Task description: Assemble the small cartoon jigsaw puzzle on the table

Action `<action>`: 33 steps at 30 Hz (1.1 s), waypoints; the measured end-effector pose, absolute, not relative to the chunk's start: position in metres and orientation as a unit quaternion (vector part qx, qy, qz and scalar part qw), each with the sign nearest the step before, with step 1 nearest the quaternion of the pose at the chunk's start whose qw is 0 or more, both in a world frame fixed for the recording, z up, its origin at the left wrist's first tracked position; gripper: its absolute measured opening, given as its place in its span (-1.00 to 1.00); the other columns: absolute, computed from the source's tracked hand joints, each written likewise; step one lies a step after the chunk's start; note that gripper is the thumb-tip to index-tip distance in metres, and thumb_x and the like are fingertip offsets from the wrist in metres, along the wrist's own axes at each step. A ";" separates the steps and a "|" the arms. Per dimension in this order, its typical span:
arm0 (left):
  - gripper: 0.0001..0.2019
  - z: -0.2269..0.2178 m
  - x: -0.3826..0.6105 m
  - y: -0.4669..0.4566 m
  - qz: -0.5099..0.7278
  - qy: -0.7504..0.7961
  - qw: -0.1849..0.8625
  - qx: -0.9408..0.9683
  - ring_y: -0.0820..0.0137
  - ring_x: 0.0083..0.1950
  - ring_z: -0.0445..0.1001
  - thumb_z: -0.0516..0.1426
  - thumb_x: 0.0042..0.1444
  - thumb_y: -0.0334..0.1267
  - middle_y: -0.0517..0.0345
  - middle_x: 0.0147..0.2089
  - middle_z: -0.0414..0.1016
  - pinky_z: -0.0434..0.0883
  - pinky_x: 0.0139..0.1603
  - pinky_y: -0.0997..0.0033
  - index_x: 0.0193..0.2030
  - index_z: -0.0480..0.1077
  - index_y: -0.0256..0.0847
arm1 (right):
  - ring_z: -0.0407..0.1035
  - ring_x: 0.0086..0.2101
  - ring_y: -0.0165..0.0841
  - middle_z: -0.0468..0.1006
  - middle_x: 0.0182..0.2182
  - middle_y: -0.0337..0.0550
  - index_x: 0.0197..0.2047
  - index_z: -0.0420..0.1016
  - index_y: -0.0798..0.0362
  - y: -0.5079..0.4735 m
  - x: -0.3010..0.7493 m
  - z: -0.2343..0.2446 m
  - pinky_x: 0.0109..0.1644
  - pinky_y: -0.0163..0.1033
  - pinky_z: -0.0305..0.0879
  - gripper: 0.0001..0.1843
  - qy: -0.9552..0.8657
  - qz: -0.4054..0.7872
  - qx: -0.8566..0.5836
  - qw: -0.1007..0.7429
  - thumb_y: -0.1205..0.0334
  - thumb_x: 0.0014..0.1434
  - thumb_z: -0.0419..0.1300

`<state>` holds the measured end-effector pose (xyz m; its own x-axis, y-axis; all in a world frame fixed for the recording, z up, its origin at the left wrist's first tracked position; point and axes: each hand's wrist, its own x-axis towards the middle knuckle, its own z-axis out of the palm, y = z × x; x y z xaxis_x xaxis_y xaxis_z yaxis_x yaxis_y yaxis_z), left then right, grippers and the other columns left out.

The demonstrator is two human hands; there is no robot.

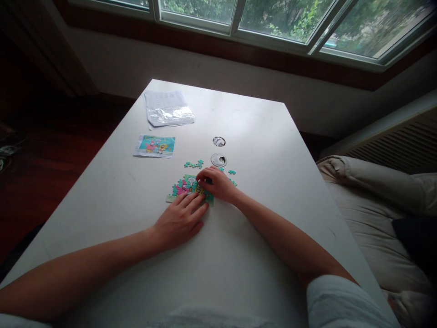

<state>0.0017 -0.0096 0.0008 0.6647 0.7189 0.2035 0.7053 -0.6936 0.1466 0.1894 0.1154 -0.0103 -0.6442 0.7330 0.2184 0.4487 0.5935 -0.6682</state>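
Observation:
A partly joined jigsaw puzzle [182, 187] with pink and yellow cartoon figures on green lies on the white table [259, 136]. My left hand [181, 217] rests flat on its near edge, fingers stretched out over the pieces. Over the puzzle's right side, my right hand [215, 183] has its fingers curled, with thumb and forefinger close together at the picture; whatever they pinch is too small to make out. Loose puzzle pieces [194, 164] lie just beyond the puzzle, and another loose piece [232, 172] sits beyond my right hand.
A printed picture sheet [155, 146] with the same cartoon figures lies to the left. Behind it are papers in a clear plastic sleeve [169, 109]. Two round fittings [219, 159] are set in the tabletop. A cushioned seat [362, 200] stands at the right, below the window [287, 23].

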 end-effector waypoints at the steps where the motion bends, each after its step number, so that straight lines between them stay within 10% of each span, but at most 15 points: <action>1: -0.58 0.001 0.002 -0.010 0.124 0.390 0.027 0.912 0.05 0.37 0.27 0.08 0.30 -0.20 -0.17 0.36 0.31 0.19 0.39 -0.06 0.26 0.34 -0.25 | 0.34 -0.22 -0.30 0.54 -0.33 -0.19 -0.21 0.56 -0.01 0.116 0.189 -0.011 -0.04 -0.19 0.25 -0.87 -0.860 0.289 -0.344 0.242 0.38 0.20 0.23; 33: -0.58 -0.002 0.000 -0.009 0.123 0.384 0.027 0.915 0.05 0.37 0.27 0.08 0.31 -0.19 -0.16 0.37 0.30 0.21 0.38 -0.05 0.26 0.35 -0.25 | 0.35 -0.22 -0.30 0.56 -0.29 -0.13 -0.18 0.62 0.00 0.122 0.213 -0.012 -0.11 -0.23 0.24 -0.77 -0.895 0.213 -0.317 0.232 0.42 0.27 0.14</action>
<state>-0.0005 -0.0095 -0.0022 0.6755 0.7088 0.2033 0.6954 -0.7040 0.1441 0.2126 0.1223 -0.0116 -0.6914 0.6664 0.2793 0.4693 0.7080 -0.5277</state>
